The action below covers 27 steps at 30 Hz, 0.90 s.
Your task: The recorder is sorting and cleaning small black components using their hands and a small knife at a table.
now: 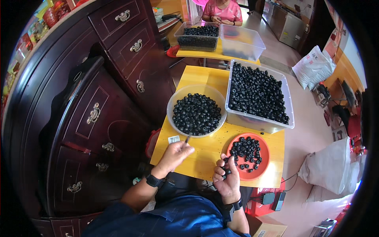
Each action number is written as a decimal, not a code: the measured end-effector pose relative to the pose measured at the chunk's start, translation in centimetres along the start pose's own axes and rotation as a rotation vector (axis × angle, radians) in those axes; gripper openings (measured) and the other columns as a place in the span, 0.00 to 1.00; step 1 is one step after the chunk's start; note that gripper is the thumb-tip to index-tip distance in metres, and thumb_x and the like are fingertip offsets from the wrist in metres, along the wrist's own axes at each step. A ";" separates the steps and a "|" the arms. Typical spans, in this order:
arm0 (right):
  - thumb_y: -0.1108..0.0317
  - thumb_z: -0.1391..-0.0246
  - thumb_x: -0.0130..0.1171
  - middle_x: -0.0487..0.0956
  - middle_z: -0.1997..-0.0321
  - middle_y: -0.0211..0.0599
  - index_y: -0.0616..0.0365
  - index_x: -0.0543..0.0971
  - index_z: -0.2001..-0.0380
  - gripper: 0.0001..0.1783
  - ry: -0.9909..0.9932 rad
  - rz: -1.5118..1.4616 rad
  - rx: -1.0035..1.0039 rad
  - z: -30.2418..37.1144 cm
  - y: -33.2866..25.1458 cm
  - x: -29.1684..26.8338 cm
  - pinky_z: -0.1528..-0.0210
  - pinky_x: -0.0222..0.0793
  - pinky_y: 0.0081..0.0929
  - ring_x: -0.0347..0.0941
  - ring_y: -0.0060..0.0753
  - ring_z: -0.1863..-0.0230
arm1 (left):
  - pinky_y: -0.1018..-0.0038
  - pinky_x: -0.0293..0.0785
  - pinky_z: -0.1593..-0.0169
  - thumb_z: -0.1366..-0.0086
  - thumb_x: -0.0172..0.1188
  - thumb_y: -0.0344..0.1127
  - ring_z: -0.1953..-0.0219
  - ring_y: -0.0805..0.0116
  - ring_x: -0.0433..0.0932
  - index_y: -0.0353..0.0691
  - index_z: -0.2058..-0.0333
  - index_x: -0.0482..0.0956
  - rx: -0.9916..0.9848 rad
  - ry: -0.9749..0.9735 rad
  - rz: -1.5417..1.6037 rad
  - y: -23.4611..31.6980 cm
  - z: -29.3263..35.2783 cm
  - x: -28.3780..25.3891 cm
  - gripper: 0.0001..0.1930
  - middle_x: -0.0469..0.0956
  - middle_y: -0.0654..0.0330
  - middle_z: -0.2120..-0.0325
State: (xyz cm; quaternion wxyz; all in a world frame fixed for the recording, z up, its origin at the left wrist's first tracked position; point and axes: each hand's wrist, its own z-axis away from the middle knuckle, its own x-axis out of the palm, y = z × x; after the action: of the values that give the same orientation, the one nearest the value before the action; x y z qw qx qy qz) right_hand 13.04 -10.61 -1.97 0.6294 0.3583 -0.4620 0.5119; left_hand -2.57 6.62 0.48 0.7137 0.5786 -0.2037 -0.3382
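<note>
My left hand point(173, 157) is closed in a pinch on a small, thin dark piece point(187, 139), just in front of a round clear tub point(170, 114) filled with small black ring-shaped parts point(197, 113). To its right, my right hand point(226, 177) curls, palm up, around several of the same black parts point(226, 172). Beside that hand lies an orange-red plate point(263, 160), with loose black parts point(245, 150) gathered mostly toward its upper left. Behind the plate stands a large clear bin point(252, 121), heaped with black parts point(258, 93).
The yellow table point(197, 156) carries a small white label point(173, 139). On a second table point(193, 53) sit a part-filled bin point(197, 41) and another clear bin point(242, 41); a person in pink point(223, 12) is behind it. Dark wooden drawers point(94, 114) border the left, white sacks point(327, 164) the right.
</note>
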 end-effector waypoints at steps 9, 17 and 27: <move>0.55 0.29 0.45 0.77 0.60 0.30 0.56 0.73 0.44 0.20 0.127 0.111 0.080 -0.7 1.1 -2.3 0.73 0.65 0.17 0.70 0.20 0.68 | 0.73 0.77 0.63 0.36 0.66 0.33 0.63 0.75 0.80 0.36 0.42 0.69 0.294 -0.186 -0.258 0.4 1.7 3.1 0.25 0.82 0.62 0.64; 0.54 0.29 0.45 0.79 0.54 0.37 0.53 0.72 0.45 0.19 0.004 0.152 0.092 -0.9 1.2 -3.1 0.50 0.76 0.35 0.78 0.35 0.55 | 0.63 0.79 0.64 0.40 0.66 0.38 0.72 0.56 0.83 0.43 0.36 0.64 0.456 -0.350 -0.555 5.6 3.2 6.4 0.34 0.82 0.54 0.72; 0.64 0.32 0.53 0.77 0.64 0.28 0.55 0.74 0.51 0.11 0.120 0.324 0.039 -0.7 1.8 -2.4 0.79 0.62 0.08 0.69 0.13 0.74 | 0.70 0.73 0.70 0.37 0.64 0.34 0.79 0.65 0.77 0.41 0.48 0.76 0.394 -0.202 -0.500 2.5 3.7 5.0 0.19 0.77 0.60 0.80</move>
State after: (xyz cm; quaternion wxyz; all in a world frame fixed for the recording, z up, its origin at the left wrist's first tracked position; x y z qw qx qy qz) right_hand 11.28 -10.31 -4.55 0.5579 0.2601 -0.4653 0.6361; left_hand -1.04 0.74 3.30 0.4593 0.7012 -0.1865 -0.5125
